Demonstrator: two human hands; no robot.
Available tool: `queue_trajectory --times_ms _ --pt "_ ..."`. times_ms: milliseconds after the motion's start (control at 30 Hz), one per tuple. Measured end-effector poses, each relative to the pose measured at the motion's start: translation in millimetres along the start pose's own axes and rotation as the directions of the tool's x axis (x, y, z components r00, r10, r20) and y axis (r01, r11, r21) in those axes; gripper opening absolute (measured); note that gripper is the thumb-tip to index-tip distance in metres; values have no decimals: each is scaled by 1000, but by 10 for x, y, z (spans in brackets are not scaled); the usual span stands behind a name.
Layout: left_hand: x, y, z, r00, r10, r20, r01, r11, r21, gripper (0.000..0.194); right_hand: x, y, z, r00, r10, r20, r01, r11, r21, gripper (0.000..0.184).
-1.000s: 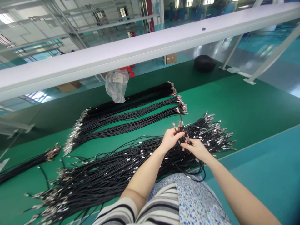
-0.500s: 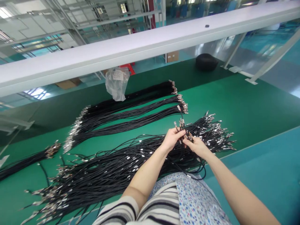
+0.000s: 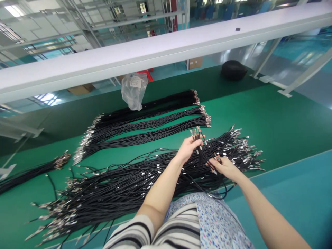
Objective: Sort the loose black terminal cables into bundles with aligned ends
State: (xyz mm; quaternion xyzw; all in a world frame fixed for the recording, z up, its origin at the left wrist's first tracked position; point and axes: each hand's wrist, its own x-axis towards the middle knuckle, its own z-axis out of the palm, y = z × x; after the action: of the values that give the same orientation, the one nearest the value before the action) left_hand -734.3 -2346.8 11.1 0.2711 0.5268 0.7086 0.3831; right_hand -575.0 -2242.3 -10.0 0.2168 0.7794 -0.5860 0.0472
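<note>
My left hand (image 3: 190, 147) pinches several black cables near their ends, and their metal terminals (image 3: 195, 131) stick up above the thumb. To its right, my right hand (image 3: 221, 165) is closed on more black cables, with coppery ends showing over the fingers. Both hands are above a large loose heap of black cables (image 3: 124, 188) with white tags along them. Silvery terminals (image 3: 246, 150) fan out at the heap's right end. A loop of cable hangs below my right hand at the table's front edge.
Behind the heap lie straightened cable bundles (image 3: 153, 122) with lined-up ends. Another bundle (image 3: 33, 173) lies at the left. A clear plastic bag (image 3: 133, 91) hangs from the white shelf (image 3: 155, 52) over the green table (image 3: 275, 117). A black rounded object (image 3: 233, 70) sits at the back right.
My hands have moved apart: the right one has shifted right and down with its cables. The left still grips its cables, whose ends now stand closer together.
</note>
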Motion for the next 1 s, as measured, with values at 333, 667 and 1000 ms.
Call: queue_trajectory --times_ms 333,667,1000 --pt "-40 32 119 996 -88 -16 88 994 63 34 -34 -77 32 982 33 184 -40 999 33 53" --pt "-40 6 33 997 -83 1 80 971 226 31 78 112 -352 903 -53 -426 233 895 381 42" --pt "-121 -163 289 934 -286 216 294 956 -7 33 232 -614 -257 886 -382 -263 409 911 56 36"
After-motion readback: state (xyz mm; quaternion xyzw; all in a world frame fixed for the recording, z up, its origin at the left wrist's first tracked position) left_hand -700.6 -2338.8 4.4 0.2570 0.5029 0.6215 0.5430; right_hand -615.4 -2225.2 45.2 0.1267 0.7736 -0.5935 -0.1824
